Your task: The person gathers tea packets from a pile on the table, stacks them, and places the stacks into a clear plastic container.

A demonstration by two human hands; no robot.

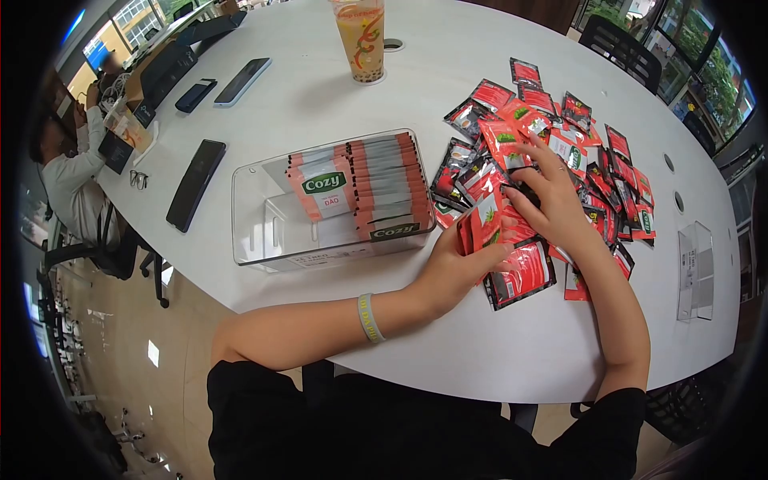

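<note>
Head view: the left hand (458,276) is closed around a bunch of red sachets (483,222) at three o'clock of centre; the right hand (554,190) — fingers spread — lies over the sachet pile (570,152) at two. On the white worktop (472,352), a clear box (254,230) of packets (387,178) sits at ten, a drink cup (362,42) at twelve.

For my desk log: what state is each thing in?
Left hand: closed on held sachets
Right hand: bent, grip unclear
Held sachets: bunched
Sachet pile: loose, spread out
Clear bin: uncovered, partly filled
Cup: upright, containing drink
Blue-edged phone: lying flat
Black phone: lying flat
Glasses: on table
</note>
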